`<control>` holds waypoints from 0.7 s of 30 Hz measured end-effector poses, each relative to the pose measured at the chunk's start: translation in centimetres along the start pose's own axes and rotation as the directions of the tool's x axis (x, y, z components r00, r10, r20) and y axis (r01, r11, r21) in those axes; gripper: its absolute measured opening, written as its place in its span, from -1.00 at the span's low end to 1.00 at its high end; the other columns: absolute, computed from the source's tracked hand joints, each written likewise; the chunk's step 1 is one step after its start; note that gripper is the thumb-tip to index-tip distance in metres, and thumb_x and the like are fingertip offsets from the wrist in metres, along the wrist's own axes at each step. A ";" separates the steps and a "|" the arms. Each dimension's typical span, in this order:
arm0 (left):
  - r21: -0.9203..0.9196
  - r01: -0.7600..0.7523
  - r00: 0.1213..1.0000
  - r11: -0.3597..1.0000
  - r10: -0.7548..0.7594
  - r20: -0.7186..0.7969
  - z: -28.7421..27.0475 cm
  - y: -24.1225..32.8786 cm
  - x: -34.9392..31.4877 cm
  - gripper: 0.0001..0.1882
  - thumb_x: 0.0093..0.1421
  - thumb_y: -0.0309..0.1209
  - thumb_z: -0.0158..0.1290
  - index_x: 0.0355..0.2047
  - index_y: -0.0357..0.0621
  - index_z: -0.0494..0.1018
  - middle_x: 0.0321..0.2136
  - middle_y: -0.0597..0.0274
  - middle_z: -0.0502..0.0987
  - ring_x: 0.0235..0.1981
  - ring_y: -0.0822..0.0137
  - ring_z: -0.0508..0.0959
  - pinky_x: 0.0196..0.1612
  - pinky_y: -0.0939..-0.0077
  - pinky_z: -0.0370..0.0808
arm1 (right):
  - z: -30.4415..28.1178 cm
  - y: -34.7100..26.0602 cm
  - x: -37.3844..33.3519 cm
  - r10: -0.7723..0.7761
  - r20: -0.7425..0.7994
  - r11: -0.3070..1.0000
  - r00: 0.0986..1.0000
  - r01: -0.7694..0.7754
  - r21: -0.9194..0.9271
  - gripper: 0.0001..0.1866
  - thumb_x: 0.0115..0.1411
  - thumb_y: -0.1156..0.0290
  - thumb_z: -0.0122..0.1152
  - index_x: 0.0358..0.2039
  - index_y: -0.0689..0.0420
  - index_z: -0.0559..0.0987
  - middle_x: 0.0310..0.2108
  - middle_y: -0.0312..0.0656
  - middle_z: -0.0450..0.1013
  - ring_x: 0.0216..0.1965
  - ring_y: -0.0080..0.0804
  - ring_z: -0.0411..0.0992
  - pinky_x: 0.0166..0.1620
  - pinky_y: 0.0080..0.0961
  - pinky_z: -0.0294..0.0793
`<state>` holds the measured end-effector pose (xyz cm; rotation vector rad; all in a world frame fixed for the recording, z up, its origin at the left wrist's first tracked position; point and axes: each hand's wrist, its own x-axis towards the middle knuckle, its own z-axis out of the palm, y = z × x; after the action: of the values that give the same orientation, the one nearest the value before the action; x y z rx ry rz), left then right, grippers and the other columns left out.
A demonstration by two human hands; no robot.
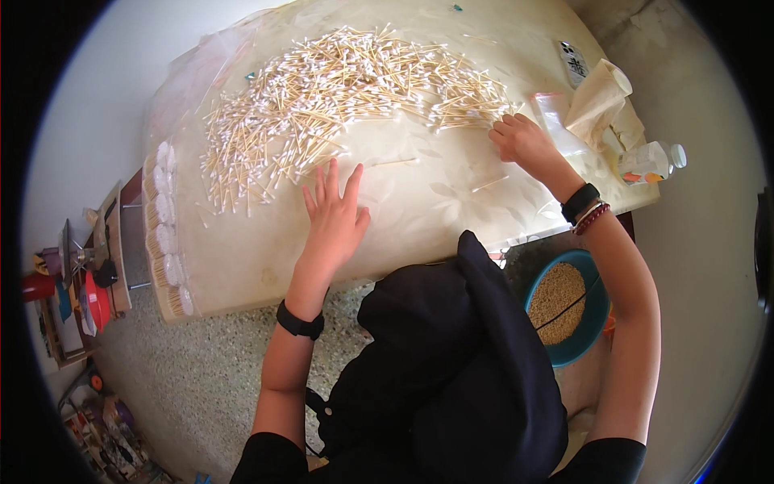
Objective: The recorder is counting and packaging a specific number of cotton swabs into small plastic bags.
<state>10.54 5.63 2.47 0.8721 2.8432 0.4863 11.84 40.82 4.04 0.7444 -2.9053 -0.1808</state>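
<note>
A wide, curved heap of cotton swabs (347,89) with white tips and pale sticks spreads over the far half of the table (266,278). My left hand (334,218) is open, its fingers spread just off the heap's near edge beside a few stray swabs. At the heap's right end my right hand (526,147) has its fingers curled together against the swabs; what they pinch, if anything, is hidden. A loose cotton swab (489,184) lies on the tabletop below my right hand, and another cotton swab (393,163) lies between the hands.
Clear packs of swabs (165,234) line the left table edge. On the right are a clear plastic bag (556,121), a brown paper roll (598,97) and a clear bottle (647,163). Below the table's near edge, a teal basin (598,310) holds tan grains.
</note>
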 end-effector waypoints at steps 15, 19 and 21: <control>0.018 0.039 0.999 0.999 -0.039 0.006 0.3 -0.5 -0.3 -0.30 0.11 -0.35 0.03 0.26 0.00 0.05 0.28 -0.15 -0.13 0.30 -0.21 -0.15 0.24 -0.24 -0.21 | 0.1 6.1 -4.3 0.396 -0.020 0.916 0.918 -0.393 0.086 -0.90 0.00 0.45 0.12 -0.47 0.14 0.40 -0.47 -0.15 0.37 -0.32 -0.16 0.36 -0.25 -0.27 0.38; 0.020 0.048 0.999 0.999 -0.048 0.016 0.3 -0.5 -0.5 -0.30 0.12 -0.35 0.03 0.27 0.02 0.04 0.29 -0.11 -0.13 0.31 -0.19 -0.16 0.25 -0.22 -0.21 | 0.3 5.9 -4.6 0.397 -0.047 0.912 0.917 -0.389 0.131 -0.93 0.04 0.45 0.10 -0.45 0.13 0.41 -0.47 -0.16 0.38 -0.32 -0.16 0.36 -0.25 -0.26 0.38; 0.021 0.051 0.999 0.998 -0.051 0.019 0.2 -0.6 -0.5 -0.30 0.13 -0.35 0.02 0.27 0.02 0.04 0.29 -0.11 -0.14 0.31 -0.19 -0.16 0.25 -0.22 -0.21 | 0.5 5.8 -4.7 0.414 -0.028 0.901 0.910 -0.405 0.159 -0.94 0.07 0.45 0.09 -0.42 0.13 0.44 -0.46 -0.15 0.40 -0.32 -0.16 0.37 -0.24 -0.26 0.38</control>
<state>10.65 4.96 2.04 0.8011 2.8495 0.4412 13.11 48.12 3.97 0.1344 -2.9559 0.1064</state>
